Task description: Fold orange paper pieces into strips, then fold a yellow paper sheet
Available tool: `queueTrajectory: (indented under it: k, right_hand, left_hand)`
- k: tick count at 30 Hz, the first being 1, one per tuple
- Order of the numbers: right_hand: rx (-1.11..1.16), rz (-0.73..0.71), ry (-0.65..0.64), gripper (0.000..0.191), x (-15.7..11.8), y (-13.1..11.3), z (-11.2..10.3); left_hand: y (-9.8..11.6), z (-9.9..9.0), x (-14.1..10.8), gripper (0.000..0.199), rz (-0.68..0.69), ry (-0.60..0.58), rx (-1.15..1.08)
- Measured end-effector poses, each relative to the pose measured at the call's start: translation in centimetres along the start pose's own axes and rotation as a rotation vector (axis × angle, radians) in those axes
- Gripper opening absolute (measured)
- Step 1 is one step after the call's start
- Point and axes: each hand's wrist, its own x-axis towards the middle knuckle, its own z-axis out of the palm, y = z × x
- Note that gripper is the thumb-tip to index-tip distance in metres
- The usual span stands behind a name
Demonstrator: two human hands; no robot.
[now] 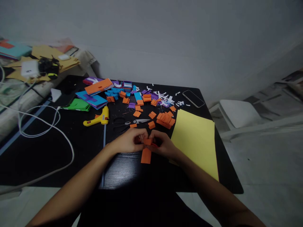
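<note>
Near the table's front, my left hand (132, 139) and my right hand (163, 142) meet, their fingers closed on a small folded piece of orange paper (148, 142). An orange paper strip (146, 155) hangs below the fingertips; whether it joins the folded piece I cannot tell. Just beyond my hands lie scissors (139, 121) with black handles, blades pointing right. Several small folded orange pieces (165, 119) are heaped past my right hand, and more are scattered behind the scissors. Part of the held paper is hidden by my fingers.
A yellow glue gun (100, 118) lies left of the scissors. Yellow sheets (195, 138) lie at the right, with a phone (193, 98) behind them. Blue folded paper (92, 99), green paper (78, 104) and white scraps (165, 97) are farther back. A white cable (68, 142) loops at the left.
</note>
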Motion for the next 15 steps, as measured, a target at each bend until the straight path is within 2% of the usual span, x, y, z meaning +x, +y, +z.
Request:
queueTrajectory:
  k: [4, 7, 12, 15]
  right_hand:
    - [-0.007, -0.001, 0.030, 0.024, -0.1, -0.2, 0.1]
    - [-0.058, -0.069, 0.070, 0.024, -0.1, -0.3, 0.1]
    - [-0.219, -0.225, 0.087, 0.024, -0.4, -0.2, 0.5]
    - [-0.342, -0.330, 0.098, 0.022, -0.6, -0.1, 0.8]
  left_hand:
    - [0.6, -0.6, -0.2, 0.010, -0.003, -0.019, 0.020]
    - [1.1, -1.2, -0.2, 0.006, 0.021, -0.039, 0.019]
    - [0.7, -1.3, 0.0, 0.034, 0.013, -0.004, 0.060]
    - [0.3, -0.9, 0.1, 0.035, -0.034, 0.037, 0.110]
